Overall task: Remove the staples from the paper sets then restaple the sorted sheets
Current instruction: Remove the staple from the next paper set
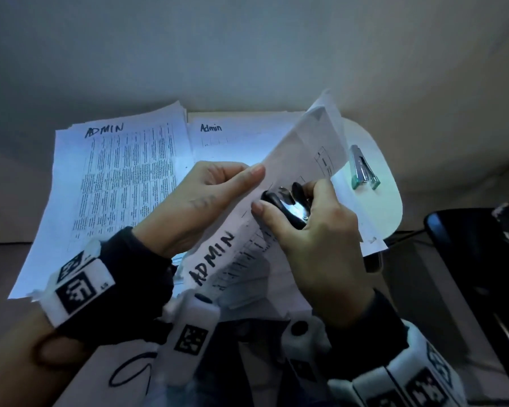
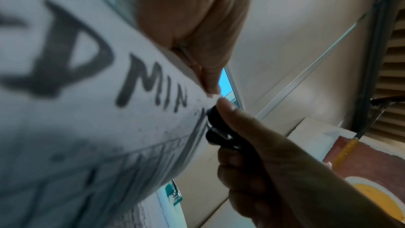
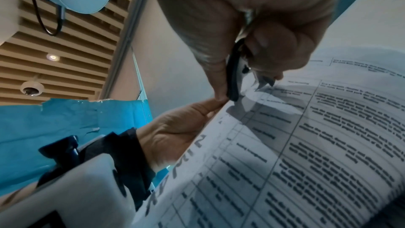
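the stapled white paper set marked "admin" (image 1: 218, 254) is lifted above the tabletop's near edge, our left hand (image 1: 200, 201) pinching its top corner while our right hand (image 1: 315, 230) grips the black claw staple remover (image 1: 285, 204) there. light, floppy sheets likely tear; hold beside the staple.

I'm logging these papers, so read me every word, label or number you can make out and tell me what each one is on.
"ADMIN": handwritten on top of the left paper stack.
"Admin": handwritten on the middle stack.
"ADMIN": handwritten on the held paper set, which the left hand pinches while the right hand works the staple remover.
Printed text and tables on all sheets: too small or blurred to read.
Stapler: no readable label.
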The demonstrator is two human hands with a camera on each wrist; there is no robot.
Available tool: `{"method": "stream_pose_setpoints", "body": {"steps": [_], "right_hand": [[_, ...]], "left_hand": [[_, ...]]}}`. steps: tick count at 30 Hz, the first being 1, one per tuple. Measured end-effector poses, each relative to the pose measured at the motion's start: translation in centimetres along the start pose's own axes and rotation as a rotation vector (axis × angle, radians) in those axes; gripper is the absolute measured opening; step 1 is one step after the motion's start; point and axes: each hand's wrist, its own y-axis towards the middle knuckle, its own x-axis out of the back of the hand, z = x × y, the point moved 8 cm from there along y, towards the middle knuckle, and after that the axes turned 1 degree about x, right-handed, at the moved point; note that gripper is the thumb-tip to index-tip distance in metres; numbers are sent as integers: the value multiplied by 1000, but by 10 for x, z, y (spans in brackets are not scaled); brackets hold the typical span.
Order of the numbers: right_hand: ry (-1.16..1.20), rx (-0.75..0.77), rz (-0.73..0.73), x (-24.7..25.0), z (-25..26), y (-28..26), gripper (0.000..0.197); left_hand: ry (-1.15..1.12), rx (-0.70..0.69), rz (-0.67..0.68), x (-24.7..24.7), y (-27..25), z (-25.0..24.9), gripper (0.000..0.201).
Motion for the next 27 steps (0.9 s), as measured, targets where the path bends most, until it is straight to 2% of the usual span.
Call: {"method": "stream_pose_setpoints", "body": {"steps": [5,18,27], "right_hand": [[-30,39,-31,0,10,-2,50],[46,-35,-60,-5,10,-4,50],[80,-32,-6,-8,12,-2,48]], "left_hand": [[-74,-52,-9,-4,0,2,31],[-143,-50,-23,-5,-1,13,35],[-193,-60,-24,-7,-2,12,35]]}}
